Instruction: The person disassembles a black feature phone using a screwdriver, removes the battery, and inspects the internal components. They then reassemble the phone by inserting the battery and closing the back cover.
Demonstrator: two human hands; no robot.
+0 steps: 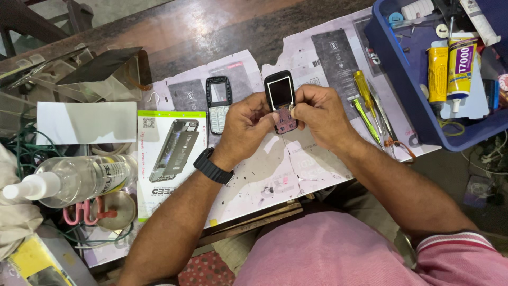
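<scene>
An opened keypad phone (281, 103), screen uppermost and circuit board exposed below, is gripped between the left hand (244, 127) at 9 o'clock and the right hand (320, 114) at 3 o'clock, fingers closed on its edges, above the paper-covered bench (275, 169). Its detached front cover (218, 104) is seen at 9 o'clock, screwdrivers (366, 103) at 3 o'clock.

small phone (281, 100) | front cover off, dark screen, pinkish board exposed | upright above mat

Worn dark wooden workbench (211, 26) under soft daylight, paper-covered work surface (275, 169).
</scene>
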